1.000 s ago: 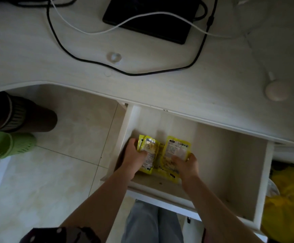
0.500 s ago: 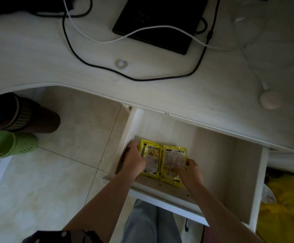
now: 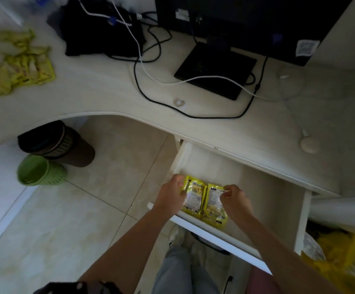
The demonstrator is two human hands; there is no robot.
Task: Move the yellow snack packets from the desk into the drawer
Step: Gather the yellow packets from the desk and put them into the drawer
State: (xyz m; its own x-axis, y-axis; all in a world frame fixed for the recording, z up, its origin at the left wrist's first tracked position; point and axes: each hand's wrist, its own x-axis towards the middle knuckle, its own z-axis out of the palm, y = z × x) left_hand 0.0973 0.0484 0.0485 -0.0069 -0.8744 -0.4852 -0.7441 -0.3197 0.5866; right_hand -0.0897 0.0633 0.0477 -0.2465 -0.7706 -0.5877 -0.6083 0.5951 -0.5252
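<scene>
Two yellow snack packets lie side by side in the front left corner of the open white drawer (image 3: 274, 200). My left hand (image 3: 171, 196) curls over the left edge of the left packet (image 3: 194, 197). My right hand (image 3: 237, 201) pinches the upper right corner of the right packet (image 3: 213, 205) between thumb and forefinger. A loose pile of several more yellow snack packets (image 3: 13, 66) lies on the desk (image 3: 100, 90) at the far left, well away from both hands.
A black monitor stand (image 3: 214, 71), black and white cables (image 3: 151, 81) and a dark bag (image 3: 100, 28) occupy the desk's back. A round white puck (image 3: 309, 145) sits above the drawer. Brown bin (image 3: 60, 144) and green basket (image 3: 38, 170) stand on the floor.
The view has tilted up, so the pile of packets on the desk now shows. Both hands have settled the two packets flat against the drawer's front left corner.
</scene>
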